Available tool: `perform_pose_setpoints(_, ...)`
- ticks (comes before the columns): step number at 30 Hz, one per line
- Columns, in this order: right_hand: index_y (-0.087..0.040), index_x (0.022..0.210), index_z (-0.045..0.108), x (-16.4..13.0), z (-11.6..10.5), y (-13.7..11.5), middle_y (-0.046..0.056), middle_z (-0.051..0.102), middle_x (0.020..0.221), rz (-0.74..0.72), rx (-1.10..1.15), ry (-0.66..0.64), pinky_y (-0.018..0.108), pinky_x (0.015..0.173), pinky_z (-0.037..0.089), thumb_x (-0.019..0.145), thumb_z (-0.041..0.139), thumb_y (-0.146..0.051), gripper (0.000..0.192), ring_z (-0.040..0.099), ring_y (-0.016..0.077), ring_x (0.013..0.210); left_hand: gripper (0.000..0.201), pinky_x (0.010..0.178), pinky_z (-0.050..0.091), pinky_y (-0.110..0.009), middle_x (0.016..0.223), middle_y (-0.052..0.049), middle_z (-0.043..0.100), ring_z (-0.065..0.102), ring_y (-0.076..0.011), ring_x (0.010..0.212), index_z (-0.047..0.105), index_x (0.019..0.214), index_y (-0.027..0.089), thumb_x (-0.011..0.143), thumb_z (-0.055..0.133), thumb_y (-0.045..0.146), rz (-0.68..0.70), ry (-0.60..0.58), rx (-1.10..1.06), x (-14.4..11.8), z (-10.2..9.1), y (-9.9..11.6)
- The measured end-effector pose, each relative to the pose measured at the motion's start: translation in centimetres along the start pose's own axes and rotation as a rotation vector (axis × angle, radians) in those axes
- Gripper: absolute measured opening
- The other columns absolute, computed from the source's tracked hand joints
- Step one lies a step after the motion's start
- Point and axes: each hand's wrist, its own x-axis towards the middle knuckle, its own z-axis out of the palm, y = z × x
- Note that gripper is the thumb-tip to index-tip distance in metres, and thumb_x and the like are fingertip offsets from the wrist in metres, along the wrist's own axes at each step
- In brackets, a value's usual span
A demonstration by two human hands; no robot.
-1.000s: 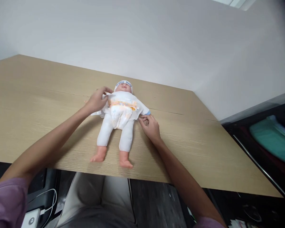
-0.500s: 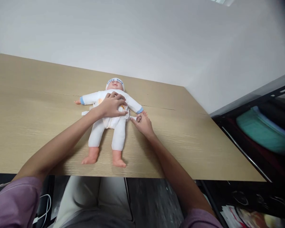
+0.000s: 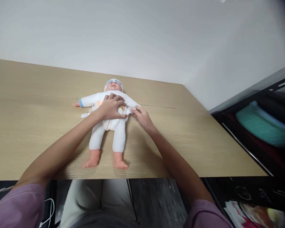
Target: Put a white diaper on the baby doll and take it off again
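Observation:
A baby doll (image 3: pixel 107 133) in a white suit and a white cap lies on its back on the wooden table (image 3: pixel 38 126), feet toward me. A white diaper (image 3: pixel 111 123) with an orange print is around its hips. My left hand (image 3: pixel 111 107) lies flat on the doll's belly, pressing the diaper front down. My right hand (image 3: pixel 140 116) pinches the diaper's white side tab at the doll's left hip and holds it against the waist. Another tab sticks out on the table under the doll's other arm.
The table meets a white wall at the back. A dark shelf unit (image 3: pixel 258 126) with a teal object stands to the right. White cables (image 3: pixel 47 209) and my lap lie below the table's front edge.
My left hand moved from the diaper's left side onto the doll's belly and flattened there. My right hand drew the side tab up from the table toward the doll's waist.

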Motion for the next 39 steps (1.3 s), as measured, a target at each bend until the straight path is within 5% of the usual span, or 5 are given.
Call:
perform_pose_setpoints(8, -0.026, 0.096, 0.061, 1.3, 4.1, -1.9, 0.001, 0.068, 0.086, -0.137, -0.067, -0.035, 0.033, 0.074, 0.053, 0.099, 0.065, -0.058, 0.032, 0.061, 0.0200, 0.078, 0.062, 0.118, 0.041, -0.063, 0.153, -0.012, 0.072, 0.052, -0.0464, 0.143, 0.077, 0.137, 0.024, 0.082, 0.086, 0.051, -0.030, -0.011, -0.052, 0.2, 0.2, -0.2)
perform_pose_setpoints(18, -0.026, 0.168, 0.059, -4.0, 3.5, -1.2, 0.015, 0.063, 0.167, -0.608, -0.375, -0.011, 0.058, 0.137, 0.042, 0.120, 0.045, -0.046, 0.054, 0.056, 0.0326, 0.159, 0.090, 0.130, 0.047, -0.055, 0.171, -0.016, 0.060, 0.055, -0.0414, 0.157, 0.054, 0.166, 0.022, 0.090, 0.087, 0.059, 0.070, -0.034, -0.543, -1.5, -2.4, -2.9)
perform_pose_setpoints(26, -0.027, 0.168, 0.063, -3.6, 2.6, -1.0, 0.016, 0.067, 0.161, -0.665, -0.498, -0.004, 0.060, 0.129, 0.049, 0.121, 0.043, -0.048, 0.055, 0.061, 0.0354, 0.149, 0.053, 0.134, 0.040, -0.058, 0.165, -0.016, 0.065, 0.057, -0.0364, 0.155, 0.065, 0.153, 0.021, 0.113, 0.054, 0.053, -0.108, 0.218, -0.248, -10.1, -1.5, -9.5)
perform_pose_setpoints(32, -0.029, 0.140, 0.083, -2.4, 3.6, -4.4, 0.013, 0.072, 0.122, -0.634, -0.471, 0.173, 0.055, 0.110, 0.058, 0.118, 0.053, -0.042, 0.040, 0.070, 0.0316, 0.116, 0.047, 0.119, 0.050, -0.061, 0.131, -0.022, 0.075, 0.065, -0.0421, 0.129, 0.072, 0.128, 0.015, 0.105, 0.060, 0.053, -0.311, 0.124, -0.035, -12.2, -0.5, -10.7)
perform_pose_setpoints(39, -0.024, 0.143, 0.079, 0.9, 7.7, -8.6, 0.009, 0.068, 0.110, -0.627, -0.576, -0.096, 0.045, 0.098, 0.057, 0.112, 0.066, -0.040, 0.037, 0.067, 0.0275, 0.101, 0.028, 0.104, 0.053, -0.052, 0.108, -0.017, 0.076, 0.068, -0.0407, 0.115, 0.070, 0.097, 0.021, 0.098, 0.068, 0.048, -0.509, -0.029, -0.068, -12.1, -0.6, -10.4)
